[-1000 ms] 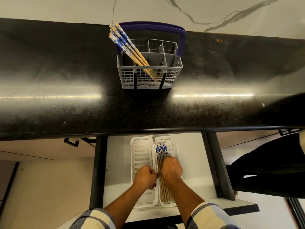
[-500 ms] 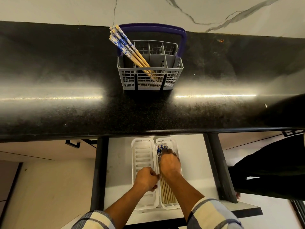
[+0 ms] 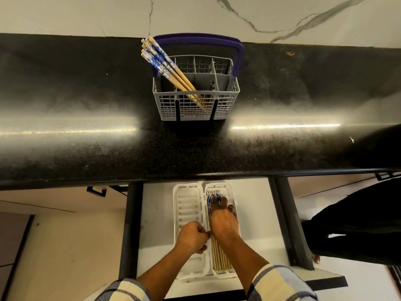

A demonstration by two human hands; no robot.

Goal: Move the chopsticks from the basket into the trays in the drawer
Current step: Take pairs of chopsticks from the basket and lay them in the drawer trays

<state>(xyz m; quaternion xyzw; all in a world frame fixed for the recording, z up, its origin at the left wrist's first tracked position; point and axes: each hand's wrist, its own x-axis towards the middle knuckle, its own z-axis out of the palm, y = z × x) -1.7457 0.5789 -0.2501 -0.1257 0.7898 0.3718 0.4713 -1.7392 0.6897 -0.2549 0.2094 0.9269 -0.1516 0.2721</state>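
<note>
1. A black speckled countertop (image 3: 86,148) spans the view, glossy with two light streaks; a pale marble-veined wall (image 3: 282,14) rises behind it.
2. A grey basket (image 3: 196,101) with a purple handle stands on the counter, holding a leaning bundle of chopsticks (image 3: 165,66).
3. Below, an open white drawer (image 3: 256,213) holds two white trays (image 3: 188,213) side by side.
4. More chopsticks lie in the right tray (image 3: 230,192).
5. The right hand (image 3: 223,222) lies flat, fingers extended on them.
6. The left hand (image 3: 192,236) is curled, pinching at the trays' shared edge.
</note>
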